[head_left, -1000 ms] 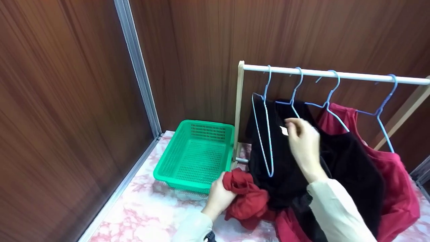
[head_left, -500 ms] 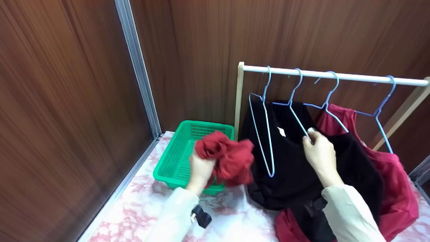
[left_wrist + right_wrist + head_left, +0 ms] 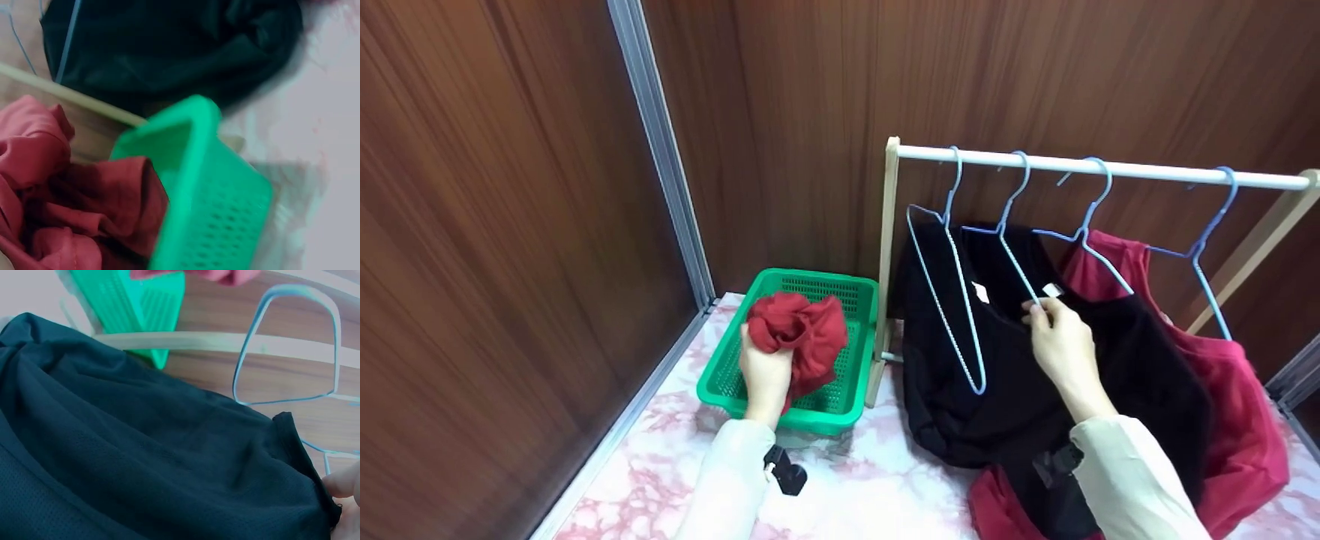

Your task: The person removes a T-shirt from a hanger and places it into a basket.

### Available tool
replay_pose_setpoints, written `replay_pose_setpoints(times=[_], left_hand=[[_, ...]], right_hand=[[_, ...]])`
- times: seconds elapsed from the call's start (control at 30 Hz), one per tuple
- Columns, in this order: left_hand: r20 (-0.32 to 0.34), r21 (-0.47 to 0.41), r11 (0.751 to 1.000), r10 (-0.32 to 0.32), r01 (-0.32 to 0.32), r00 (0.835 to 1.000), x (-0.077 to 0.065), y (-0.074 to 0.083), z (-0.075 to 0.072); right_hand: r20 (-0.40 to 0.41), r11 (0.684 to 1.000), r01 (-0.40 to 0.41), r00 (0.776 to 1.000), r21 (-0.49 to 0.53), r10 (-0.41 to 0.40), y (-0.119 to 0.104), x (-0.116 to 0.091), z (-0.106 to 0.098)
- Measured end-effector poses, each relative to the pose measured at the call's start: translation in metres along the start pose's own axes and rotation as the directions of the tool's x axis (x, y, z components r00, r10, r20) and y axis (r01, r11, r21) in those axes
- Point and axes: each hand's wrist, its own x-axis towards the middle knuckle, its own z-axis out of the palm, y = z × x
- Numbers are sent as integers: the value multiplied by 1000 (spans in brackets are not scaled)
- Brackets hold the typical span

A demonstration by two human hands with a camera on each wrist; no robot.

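Over the green basket (image 3: 826,421) my left hand (image 3: 766,373) grips a bunched red garment (image 3: 814,334). In the left wrist view, its folds (image 3: 104,197) overlap the basket rim (image 3: 197,152). On the clothes rack, my right hand (image 3: 1065,352) is at the lower end of the second blue wire hanger (image 3: 1018,266). Its thumb and fingers pinch the edge of a black sleeveless top (image 3: 997,405). That edge, with the thumb (image 3: 340,481) on it, shows at the right of the right wrist view. White tags (image 3: 981,292) show near the neckline.
A bare blue hanger (image 3: 964,300) hangs at the left end of the rack's white rail (image 3: 1050,163). A pinkish-red top (image 3: 1241,375) hangs at the right. More red cloth (image 3: 1003,506) lies low in front. A wooden panel wall (image 3: 780,135) stands behind.
My left hand has carried the red garment up and left from beside the rack to over the basket. My right hand has moved down along the second hanger to its end.
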Motion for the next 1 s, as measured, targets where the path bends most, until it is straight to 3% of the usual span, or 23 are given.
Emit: replay_pose_setpoints(times=[0.13,0.3,0.53,0.73,0.87,1.0], left_hand=[[12,35,998,-54,53,998,-2,-19,0],[95,91,991,-107,98,990,-7,-37,1],[176,96,984,-165,150,970,-13,-51,4],[281,232,966,-178,113,943,-16,-51,3],[318,331,941,-186,75,930,-18,-51,2],[355,374,927,-172,30,919,-17,-52,-1]], right_hand=[[4,1000,2,1000,9,-2,2,-2,2],[6,1000,11,1000,25,-11,3,-3,4],[16,999,24,1000,39,-24,1,-4,5],[15,998,23,1000,60,-24,0,-5,5],[17,998,23,1000,63,-24,-1,-6,5],[12,998,20,1000,58,-21,-2,-6,4]])
